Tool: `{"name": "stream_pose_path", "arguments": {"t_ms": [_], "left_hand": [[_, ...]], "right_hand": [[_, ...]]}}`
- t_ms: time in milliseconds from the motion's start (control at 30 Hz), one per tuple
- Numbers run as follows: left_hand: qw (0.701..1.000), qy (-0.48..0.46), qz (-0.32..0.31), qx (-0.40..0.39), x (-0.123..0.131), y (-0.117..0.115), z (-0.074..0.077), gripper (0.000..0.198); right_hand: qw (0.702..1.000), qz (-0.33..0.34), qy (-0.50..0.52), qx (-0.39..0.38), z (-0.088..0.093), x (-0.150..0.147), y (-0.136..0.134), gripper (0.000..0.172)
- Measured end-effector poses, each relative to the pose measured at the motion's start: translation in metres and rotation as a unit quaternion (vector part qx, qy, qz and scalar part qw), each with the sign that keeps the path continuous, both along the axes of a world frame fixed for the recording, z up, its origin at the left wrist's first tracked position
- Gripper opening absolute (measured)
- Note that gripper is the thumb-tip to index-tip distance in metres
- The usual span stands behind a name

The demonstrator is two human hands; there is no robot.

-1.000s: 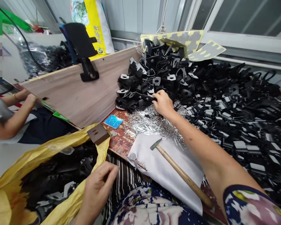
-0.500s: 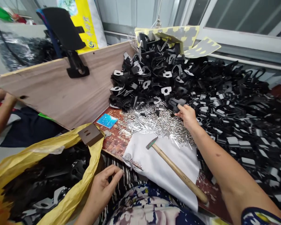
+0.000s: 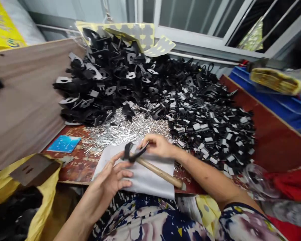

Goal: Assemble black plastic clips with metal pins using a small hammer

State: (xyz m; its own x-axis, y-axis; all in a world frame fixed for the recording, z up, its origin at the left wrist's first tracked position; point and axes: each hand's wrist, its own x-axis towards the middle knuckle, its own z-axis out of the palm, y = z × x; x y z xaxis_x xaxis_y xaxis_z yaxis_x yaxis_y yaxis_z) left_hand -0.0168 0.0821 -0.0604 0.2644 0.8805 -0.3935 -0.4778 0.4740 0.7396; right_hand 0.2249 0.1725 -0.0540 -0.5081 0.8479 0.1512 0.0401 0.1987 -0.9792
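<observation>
My right hand (image 3: 157, 146) is closed in a pinch on one end of a curved black part (image 3: 135, 156), held over the white sheet (image 3: 145, 182). My left hand (image 3: 110, 177) is at the part's other end, fingers spread, its tips close to or touching it; blur hides the exact contact. Under the part lies a hammer (image 3: 163, 174), its wooden handle pointing to the lower right and its head hidden behind the part. Just beyond the sheet is a heap of thin silvery pins (image 3: 125, 129).
Large black parts (image 3: 102, 73) are heaped at the back left, smaller black pieces (image 3: 203, 124) to the right. A blue packet (image 3: 64, 144) and brown block (image 3: 33, 169) are at left, beside a yellow sack (image 3: 48, 194). Wooden boards (image 3: 22, 97) flank the table.
The view has swung to the right. My right hand has brought a black part from the pile back over the white sheet. My left hand has risen to meet it, its fingers spreading.
</observation>
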Motion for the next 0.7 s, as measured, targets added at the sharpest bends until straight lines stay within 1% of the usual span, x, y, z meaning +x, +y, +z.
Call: {"name": "stream_pose_path", "arguments": {"t_ms": [33, 100, 167, 200, 233, 267, 300, 333, 367, 400, 433, 467, 500, 533, 600, 633, 667, 700], "left_hand": [[1.0, -0.003, -0.002, -0.016, 0.003, 0.0, 0.001, 0.054], [0.999, 0.006, -0.003, -0.04, 0.004, -0.001, -0.002, 0.044], [0.998, 0.021, 0.005, -0.061, 0.001, -0.004, -0.008, 0.034], [0.997, 0.026, 0.007, -0.071, -0.001, -0.006, -0.012, 0.033], [0.996, 0.029, 0.011, -0.08, -0.004, -0.007, -0.015, 0.032], [0.996, 0.03, 0.017, -0.086, -0.007, -0.009, -0.018, 0.033], [0.995, 0.029, 0.026, -0.09, -0.009, -0.01, -0.02, 0.034], [0.994, 0.025, 0.044, -0.092, -0.012, -0.012, -0.023, 0.033], [0.993, 0.02, 0.067, -0.095, -0.014, -0.013, -0.025, 0.031], [0.991, 0.015, 0.093, -0.099, -0.015, -0.015, -0.027, 0.028], [0.987, 0.01, 0.119, -0.107, -0.016, -0.017, -0.028, 0.024], [0.983, 0.007, 0.138, -0.119, -0.016, -0.019, -0.029, 0.019], [0.979, 0.005, 0.154, -0.132, -0.016, -0.02, -0.028, 0.015], [0.976, 0.003, 0.162, -0.143, -0.017, -0.022, -0.027, 0.012], [0.975, -0.003, 0.163, -0.151, -0.018, -0.025, -0.023, 0.012], [0.977, -0.005, 0.156, -0.145, -0.019, -0.027, -0.02, 0.016], [0.98, -0.006, 0.145, -0.136, -0.02, -0.028, -0.018, 0.02], [0.983, -0.006, 0.131, -0.125, -0.021, -0.029, -0.016, 0.026]], "right_hand": [[0.999, 0.025, -0.015, 0.018, 0.001, -0.007, -0.017, 0.009], [0.994, 0.066, -0.06, 0.062, 0.004, -0.013, -0.045, 0.016], [0.986, 0.065, -0.123, 0.095, 0.008, -0.004, -0.059, 0.023], [0.98, 0.046, -0.157, 0.109, 0.01, 0.007, -0.059, 0.026], [0.973, 0.0, -0.194, 0.126, 0.011, 0.021, -0.055, 0.029], [0.959, -0.071, -0.233, 0.148, 0.012, 0.038, -0.048, 0.03], [0.934, -0.157, -0.271, 0.171, 0.012, 0.057, -0.037, 0.03], [0.889, -0.251, -0.32, 0.211, 0.011, 0.076, -0.025, 0.029], [0.836, -0.316, -0.373, 0.25, 0.01, 0.095, -0.012, 0.028], [0.797, -0.35, -0.411, 0.27, 0.008, 0.111, 0.0, 0.026], [0.781, -0.364, -0.426, 0.278, 0.007, 0.125, 0.011, 0.024], [0.774, -0.369, -0.433, 0.28, 0.006, 0.135, 0.019, 0.023], [0.774, -0.374, -0.428, 0.279, 0.006, 0.141, 0.023, 0.022], [0.772, -0.387, -0.417, 0.284, 0.007, 0.143, 0.025, 0.023], [0.76, -0.418, -0.39, 0.308, 0.012, 0.135, 0.016, 0.026], [0.765, -0.414, -0.378, 0.317, 0.014, 0.126, 0.007, 0.027], [0.784, -0.385, -0.37, 0.316, 0.016, 0.114, -0.003, 0.027], [0.817, -0.328, -0.368, 0.3, 0.016, 0.101, -0.014, 0.026]]}}
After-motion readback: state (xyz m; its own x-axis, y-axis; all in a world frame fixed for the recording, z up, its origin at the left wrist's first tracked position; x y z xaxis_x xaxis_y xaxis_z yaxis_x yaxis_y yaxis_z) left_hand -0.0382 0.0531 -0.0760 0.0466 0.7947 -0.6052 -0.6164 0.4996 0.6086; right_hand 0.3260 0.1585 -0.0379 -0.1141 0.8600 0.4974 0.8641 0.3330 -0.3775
